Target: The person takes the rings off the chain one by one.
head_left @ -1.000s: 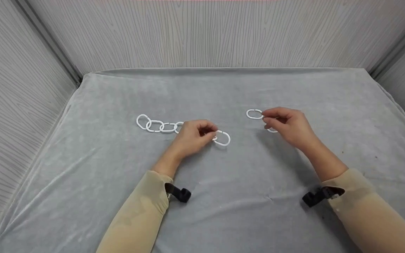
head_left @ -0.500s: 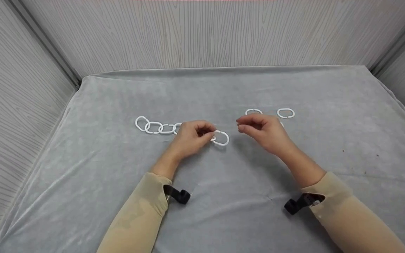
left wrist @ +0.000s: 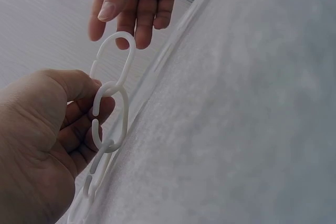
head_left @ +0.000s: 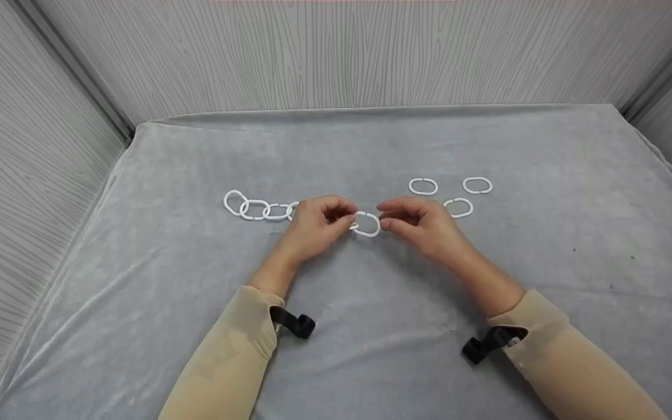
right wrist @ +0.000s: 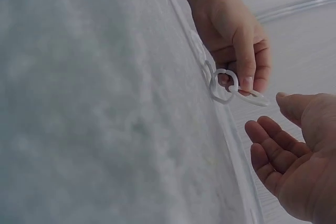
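My left hand (head_left: 319, 226) pinches a white plastic chain (left wrist: 125, 114) near its right end, between thumb and index finger. Past those fingertips the open-gapped oval end link (left wrist: 130, 60) sticks out towards my right hand (head_left: 420, 224). The rest of the chain trails left on the cloth, partly hidden behind the left hand in the head view. The right hand has its thumb and fingers parted, with nothing gripped between them. In the head view its fingertips are right at the far side of the end link.
Loose white oval links lie beyond the right hand: one link (head_left: 423, 194) at the back, another link (head_left: 478, 192) to its right, and a third link (head_left: 459, 216) nearer. Grey cloth (head_left: 371, 350) covers the table; wood-patterned panels (head_left: 336, 55) stand behind and at both sides.
My right hand has moved left from beside the loose links to the chain's end link, uncovering the loose links. The left hand keeps its hold on the chain in nearly the same place.
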Motion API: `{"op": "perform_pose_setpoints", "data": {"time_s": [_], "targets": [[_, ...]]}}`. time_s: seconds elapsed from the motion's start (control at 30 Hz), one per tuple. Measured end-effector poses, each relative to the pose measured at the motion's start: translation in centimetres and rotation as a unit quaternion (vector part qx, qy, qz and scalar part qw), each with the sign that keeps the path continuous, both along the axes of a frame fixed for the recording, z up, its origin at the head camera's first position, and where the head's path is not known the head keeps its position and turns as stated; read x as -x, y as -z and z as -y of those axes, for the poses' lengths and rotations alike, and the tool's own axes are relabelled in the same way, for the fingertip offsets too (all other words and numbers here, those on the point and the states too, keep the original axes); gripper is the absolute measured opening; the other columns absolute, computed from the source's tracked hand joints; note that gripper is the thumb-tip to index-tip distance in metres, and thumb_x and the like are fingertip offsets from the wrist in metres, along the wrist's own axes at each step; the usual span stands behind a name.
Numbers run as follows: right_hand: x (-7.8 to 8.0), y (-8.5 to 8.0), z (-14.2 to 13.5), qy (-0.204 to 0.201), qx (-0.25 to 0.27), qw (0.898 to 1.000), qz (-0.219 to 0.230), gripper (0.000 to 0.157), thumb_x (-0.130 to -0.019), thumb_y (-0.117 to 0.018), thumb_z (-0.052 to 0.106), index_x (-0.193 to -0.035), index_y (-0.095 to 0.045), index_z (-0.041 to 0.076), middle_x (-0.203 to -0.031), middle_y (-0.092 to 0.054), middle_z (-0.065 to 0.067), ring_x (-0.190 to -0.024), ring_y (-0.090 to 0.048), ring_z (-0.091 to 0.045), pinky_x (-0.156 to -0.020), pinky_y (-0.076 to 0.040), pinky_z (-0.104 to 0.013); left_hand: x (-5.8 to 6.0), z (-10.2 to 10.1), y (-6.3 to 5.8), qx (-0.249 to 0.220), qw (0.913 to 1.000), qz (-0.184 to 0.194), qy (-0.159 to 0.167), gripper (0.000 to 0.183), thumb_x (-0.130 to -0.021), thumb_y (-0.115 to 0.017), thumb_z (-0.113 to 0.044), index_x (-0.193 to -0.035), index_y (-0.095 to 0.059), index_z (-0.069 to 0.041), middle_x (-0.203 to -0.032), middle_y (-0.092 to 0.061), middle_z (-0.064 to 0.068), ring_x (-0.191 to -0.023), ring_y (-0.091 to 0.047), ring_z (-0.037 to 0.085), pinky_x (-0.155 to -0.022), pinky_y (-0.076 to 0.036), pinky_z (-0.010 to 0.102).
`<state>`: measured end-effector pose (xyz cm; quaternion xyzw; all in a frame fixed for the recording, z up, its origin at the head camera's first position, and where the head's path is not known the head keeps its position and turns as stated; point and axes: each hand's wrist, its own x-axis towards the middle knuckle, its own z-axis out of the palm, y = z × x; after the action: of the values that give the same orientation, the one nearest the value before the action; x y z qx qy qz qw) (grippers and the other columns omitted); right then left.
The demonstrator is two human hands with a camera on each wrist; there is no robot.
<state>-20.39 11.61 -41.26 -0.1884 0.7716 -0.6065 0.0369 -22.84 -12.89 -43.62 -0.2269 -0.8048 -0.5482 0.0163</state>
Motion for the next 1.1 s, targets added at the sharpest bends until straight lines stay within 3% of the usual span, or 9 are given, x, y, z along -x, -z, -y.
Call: {"op": "perform_pose_setpoints", "data": {"time_s": [0.43, 1.1], "targets": [[-0.1, 1.6, 0.0, -0.013, 0.02, 1.0, 0.019, 0.034, -0.095, -0.076, -0.002, -0.128, -0.07, -0.009, -0.112, -0.075, -0.026, -0.093, -0.073, -0.013, -0.082, -0.058, -0.025, -0.2, 0.0, 0.1, -0.008, 1.0, -0.004, 0.0, 0.01, -0.095, -0.076, -0.001, -0.104, -0.079, 0.001, -0.094, -0.077, 0.003, -0.083, -0.065, 0.013, -0.077, -0.051, 0.025], [0.3, 2.1, 0.0, -0.014, -0.014, 1.0, 0.012, 0.036, -0.092, -0.08, -0.001, -0.127, -0.073, -0.001, -0.097, -0.077, -0.015, -0.08, -0.07, -0.011, -0.073, -0.056, -0.023, -0.1, -0.1, 0.0, 0.002, 0.9996, -0.027, 0.004, 0.008, -0.096, -0.075, -0.004, -0.102, -0.079, 0.0, -0.094, -0.077, 0.004, -0.082, -0.065, 0.012, -0.076, -0.051, 0.025]]}}
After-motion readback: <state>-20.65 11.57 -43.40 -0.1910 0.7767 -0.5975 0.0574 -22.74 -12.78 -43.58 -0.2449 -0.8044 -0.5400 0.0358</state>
